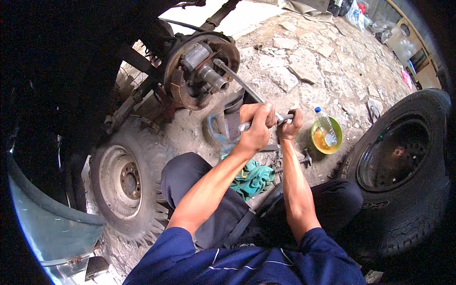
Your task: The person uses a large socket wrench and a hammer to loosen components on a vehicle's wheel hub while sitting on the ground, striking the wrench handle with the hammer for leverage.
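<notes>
Both my hands grip the crossbar of a long T-handle socket wrench (242, 85). My left hand (258, 126) is closed round the bar's left end, and my right hand (290, 125) is closed round its right end. The wrench's shaft runs up and left to the exposed wheel hub assembly (202, 71), where its far end meets the rusty backing plate beside the protruding spindle (213, 78). Whether the socket sits fully on a bolt is too small to tell. Under my hands lie a green cloth (251, 179) and a hammer-like tool (306, 159).
A green bowl (336, 142) of amber liquid holds a clear bottle (325, 121) with a blue cap. At my right stands a large tyre (403, 161); another wheel (121, 175) lies at left below the vehicle. A blue-framed container (218, 126) sits beneath the hub. Broken stone slabs (285, 71) cover the ground.
</notes>
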`<state>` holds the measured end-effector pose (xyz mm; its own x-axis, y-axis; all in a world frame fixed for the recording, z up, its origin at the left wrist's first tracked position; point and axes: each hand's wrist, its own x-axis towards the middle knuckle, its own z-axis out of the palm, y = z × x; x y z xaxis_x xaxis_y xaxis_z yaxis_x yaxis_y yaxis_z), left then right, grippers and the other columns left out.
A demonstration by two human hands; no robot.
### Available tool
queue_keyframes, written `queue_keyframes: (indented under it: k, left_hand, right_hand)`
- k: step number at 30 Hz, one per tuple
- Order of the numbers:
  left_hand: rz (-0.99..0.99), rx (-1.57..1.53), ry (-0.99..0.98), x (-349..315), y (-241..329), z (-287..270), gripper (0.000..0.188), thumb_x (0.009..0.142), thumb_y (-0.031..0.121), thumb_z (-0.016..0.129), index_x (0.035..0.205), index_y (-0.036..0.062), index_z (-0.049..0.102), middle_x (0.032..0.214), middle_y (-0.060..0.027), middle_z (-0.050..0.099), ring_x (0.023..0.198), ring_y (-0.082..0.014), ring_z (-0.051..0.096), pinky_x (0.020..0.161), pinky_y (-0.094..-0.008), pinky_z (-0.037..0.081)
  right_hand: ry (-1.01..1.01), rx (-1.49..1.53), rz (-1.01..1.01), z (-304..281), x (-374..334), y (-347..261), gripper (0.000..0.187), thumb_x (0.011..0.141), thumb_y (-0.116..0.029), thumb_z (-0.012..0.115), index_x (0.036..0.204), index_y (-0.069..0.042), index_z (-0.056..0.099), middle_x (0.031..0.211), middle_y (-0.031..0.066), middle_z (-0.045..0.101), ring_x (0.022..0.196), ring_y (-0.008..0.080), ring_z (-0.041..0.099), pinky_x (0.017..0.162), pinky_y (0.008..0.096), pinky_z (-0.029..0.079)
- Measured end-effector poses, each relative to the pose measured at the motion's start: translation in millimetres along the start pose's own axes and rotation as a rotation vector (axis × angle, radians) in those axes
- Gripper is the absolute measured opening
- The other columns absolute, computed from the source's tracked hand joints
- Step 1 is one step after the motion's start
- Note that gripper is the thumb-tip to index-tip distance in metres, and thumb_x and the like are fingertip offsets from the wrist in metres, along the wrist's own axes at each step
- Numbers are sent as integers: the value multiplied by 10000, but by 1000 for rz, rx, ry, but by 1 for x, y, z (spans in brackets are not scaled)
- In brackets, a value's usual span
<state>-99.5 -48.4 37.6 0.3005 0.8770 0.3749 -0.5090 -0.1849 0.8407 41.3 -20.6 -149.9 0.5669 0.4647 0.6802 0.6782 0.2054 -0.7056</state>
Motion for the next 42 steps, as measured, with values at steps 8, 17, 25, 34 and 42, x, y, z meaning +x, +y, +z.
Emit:
queue_keyframes:
  k: [8, 17, 25, 34, 42]
  left_hand:
    - [-1, -23, 76, 6, -4, 5, 417, 905, 115, 421, 517, 29, 294, 468, -11, 307, 438, -98, 287, 433, -299, 249]
    - [-1, -44, 121, 14, -5, 10, 435, 915, 164, 434, 517, 49, 301, 480, 20, 328, 448, -75, 297, 433, -287, 261]
    - [213, -123, 221, 6, -2, 20, 445, 973, 264, 452, 594, 80, 309, 560, 11, 313, 510, -69, 288, 469, -266, 233]
    - [207, -229, 33, 2, 7, 14, 527, 905, 502, 441, 597, 110, 269, 537, 8, 233, 503, -131, 204, 534, -320, 212]
    - [94, -231, -96, 9, 11, 13, 477, 896, 410, 447, 575, 97, 283, 502, -5, 265, 467, -137, 213, 517, -339, 217]
  right_hand:
    - [51, -26, -19, -1, 1, -3, 472, 818, -482, 530, 739, -24, 447, 692, 165, 434, 678, 371, 446, 638, 434, 361]
    - [43, -48, -37, 4, 9, 0, 503, 824, -510, 509, 739, -17, 450, 690, 174, 443, 665, 388, 456, 638, 449, 364]
    - [-6, -12, -105, -3, 16, 8, 450, 825, -447, 537, 735, -14, 454, 687, 171, 436, 668, 370, 457, 645, 440, 361]
    - [-287, 39, -111, -28, 31, 8, 354, 742, -368, 628, 798, -29, 541, 700, 127, 512, 639, 324, 513, 605, 383, 416]
    - [-371, -69, 54, -25, 59, -9, 520, 674, -451, 776, 588, -41, 468, 559, 125, 471, 533, 326, 499, 517, 401, 381]
